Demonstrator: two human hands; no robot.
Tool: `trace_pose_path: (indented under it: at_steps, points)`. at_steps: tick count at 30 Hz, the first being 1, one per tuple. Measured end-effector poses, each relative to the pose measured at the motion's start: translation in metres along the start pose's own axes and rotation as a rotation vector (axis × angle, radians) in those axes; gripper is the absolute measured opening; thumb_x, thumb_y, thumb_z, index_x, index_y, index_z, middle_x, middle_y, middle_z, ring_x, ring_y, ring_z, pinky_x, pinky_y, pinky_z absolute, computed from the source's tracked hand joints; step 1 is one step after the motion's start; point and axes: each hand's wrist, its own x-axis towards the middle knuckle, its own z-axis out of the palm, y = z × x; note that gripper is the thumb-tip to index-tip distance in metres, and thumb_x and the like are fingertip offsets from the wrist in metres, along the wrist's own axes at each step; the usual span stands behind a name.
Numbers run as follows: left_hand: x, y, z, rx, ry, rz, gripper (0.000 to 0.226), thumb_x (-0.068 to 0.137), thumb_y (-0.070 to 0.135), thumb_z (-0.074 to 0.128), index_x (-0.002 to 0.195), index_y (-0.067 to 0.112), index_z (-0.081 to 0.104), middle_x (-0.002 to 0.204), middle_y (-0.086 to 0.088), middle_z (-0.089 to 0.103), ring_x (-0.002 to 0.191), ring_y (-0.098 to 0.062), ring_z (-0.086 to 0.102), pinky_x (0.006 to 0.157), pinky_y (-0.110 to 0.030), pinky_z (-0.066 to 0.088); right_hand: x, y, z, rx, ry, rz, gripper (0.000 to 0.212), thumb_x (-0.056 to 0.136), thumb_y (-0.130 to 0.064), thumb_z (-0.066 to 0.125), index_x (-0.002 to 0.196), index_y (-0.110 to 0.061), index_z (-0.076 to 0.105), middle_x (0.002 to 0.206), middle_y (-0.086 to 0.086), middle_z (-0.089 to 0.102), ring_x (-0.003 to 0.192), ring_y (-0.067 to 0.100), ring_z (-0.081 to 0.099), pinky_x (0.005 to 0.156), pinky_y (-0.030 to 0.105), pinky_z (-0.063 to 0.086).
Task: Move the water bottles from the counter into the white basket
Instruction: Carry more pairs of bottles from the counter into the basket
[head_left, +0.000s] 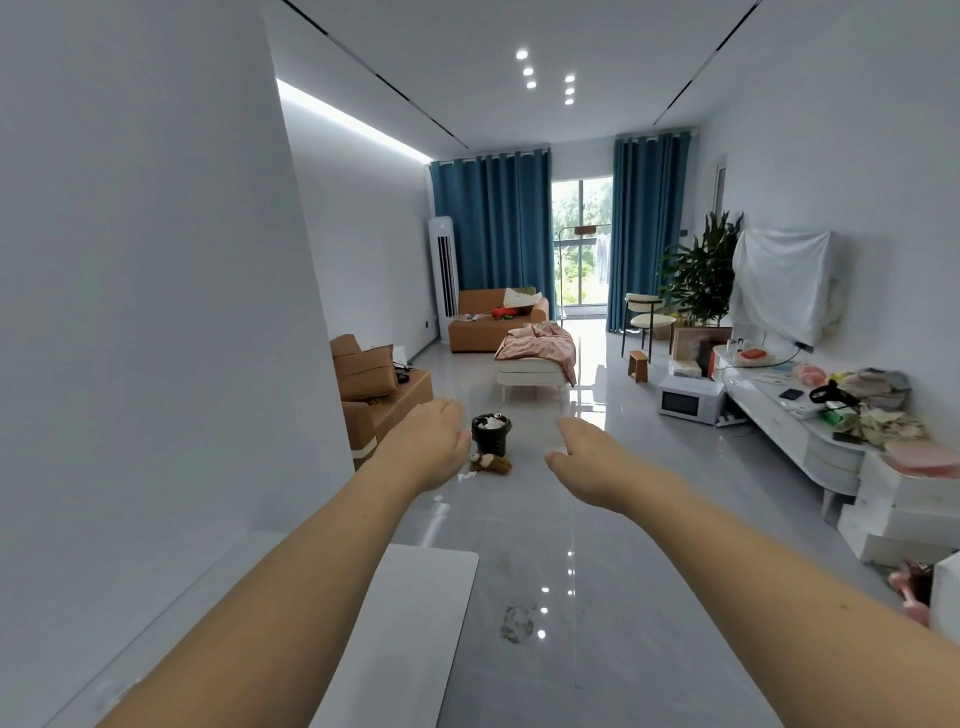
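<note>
No water bottle and no white basket shows in the head view. Both my arms reach forward over the grey floor. My left hand (434, 447) is held out with its fingers curled slightly downward and holds nothing. My right hand (589, 457) is stretched out beside it, fingers apart and pointing left, also holding nothing. The two hands are about a hand's width apart and touch nothing.
A white counter corner (415, 613) lies below my left arm, against a white wall (156, 312). A black bin (491, 434) and a stuffed toy (491, 462) sit on the floor ahead. Orange sofas stand left, a cluttered white cabinet (779, 415) and microwave (688, 400) right.
</note>
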Motion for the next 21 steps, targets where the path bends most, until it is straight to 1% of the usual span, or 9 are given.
trace_pose_path:
  at_steps: [3,6,9,11,13,15,17,20,21]
  points:
    - [0.022,-0.002,0.011,-0.008,0.019,-0.013,0.029,0.100,0.031,0.040,0.116,0.011,0.054,0.120,-0.006,0.057,0.102,-0.017,0.050,0.081,-0.028,0.037,0.029,0.008,-0.001,-0.004,-0.005,-0.016,0.049,0.098,-0.027,0.041,0.142,-0.005,0.034,0.148,0.015,0.037,0.134,0.031,0.035,0.108,0.038,0.028]
    - [0.037,-0.003,0.016,0.003,0.009,-0.048,0.034,0.100,0.030,0.040,0.123,0.009,0.053,0.127,-0.007,0.055,0.112,-0.022,0.051,0.087,-0.032,0.040,0.057,0.014,-0.006,0.008,-0.012,-0.024,0.048,0.097,-0.029,0.043,0.140,-0.007,0.037,0.145,0.015,0.040,0.131,0.032,0.039,0.106,0.040,0.033]
    - [0.049,-0.008,0.014,0.020,0.010,-0.071,0.036,0.100,0.029,0.040,0.126,0.008,0.053,0.127,-0.005,0.055,0.117,-0.026,0.052,0.089,-0.034,0.041,0.084,0.019,-0.010,0.023,-0.008,-0.051,0.037,0.095,-0.028,0.044,0.126,-0.007,0.047,0.132,0.015,0.050,0.118,0.031,0.048,0.098,0.040,0.040]
    - [0.056,-0.016,0.012,0.036,0.036,-0.094,0.032,0.100,0.029,0.041,0.120,0.009,0.055,0.123,-0.006,0.057,0.110,-0.024,0.053,0.087,-0.035,0.044,0.100,0.018,-0.010,0.026,-0.004,-0.074,0.024,0.094,-0.026,0.044,0.110,-0.009,0.050,0.117,0.013,0.054,0.104,0.029,0.051,0.087,0.038,0.043]
    - [0.057,-0.026,0.008,0.045,0.048,-0.147,0.029,0.100,0.028,0.041,0.117,0.010,0.056,0.122,-0.007,0.058,0.105,-0.023,0.053,0.086,-0.036,0.045,0.114,0.013,-0.006,0.031,-0.014,-0.105,0.021,0.093,-0.025,0.044,0.106,-0.009,0.050,0.114,0.011,0.053,0.102,0.028,0.050,0.083,0.036,0.041]
    - [0.050,-0.038,0.004,0.068,0.044,-0.207,0.034,0.101,0.030,0.041,0.124,0.009,0.054,0.128,-0.007,0.056,0.111,-0.024,0.053,0.091,-0.037,0.046,0.125,0.000,0.001,0.041,-0.040,-0.143,0.021,0.093,-0.024,0.043,0.105,-0.009,0.051,0.113,0.012,0.053,0.102,0.029,0.050,0.085,0.038,0.042]
    - [0.036,-0.054,-0.003,0.102,0.041,-0.269,0.040,0.102,0.031,0.041,0.135,0.009,0.049,0.138,-0.009,0.053,0.121,-0.025,0.051,0.100,-0.038,0.044,0.134,-0.020,0.012,0.047,-0.075,-0.199,0.013,0.094,-0.024,0.043,0.097,-0.013,0.049,0.110,0.012,0.054,0.098,0.028,0.050,0.084,0.038,0.042]
    - [-0.001,-0.084,-0.021,0.134,0.044,-0.387,0.045,0.103,0.029,0.038,0.142,0.008,0.044,0.145,-0.010,0.047,0.129,-0.026,0.047,0.105,-0.038,0.039,0.140,-0.065,0.032,0.067,-0.154,-0.328,0.023,0.095,-0.026,0.043,0.111,-0.012,0.051,0.114,0.010,0.051,0.105,0.028,0.050,0.085,0.034,0.040]
    - [-0.018,-0.096,-0.028,0.141,0.042,-0.438,0.046,0.103,0.028,0.036,0.143,0.007,0.041,0.148,-0.010,0.045,0.132,-0.026,0.044,0.106,-0.038,0.037,0.139,-0.084,0.040,0.087,-0.179,-0.377,0.021,0.095,-0.026,0.043,0.109,-0.012,0.050,0.112,0.009,0.052,0.103,0.028,0.052,0.086,0.036,0.043]
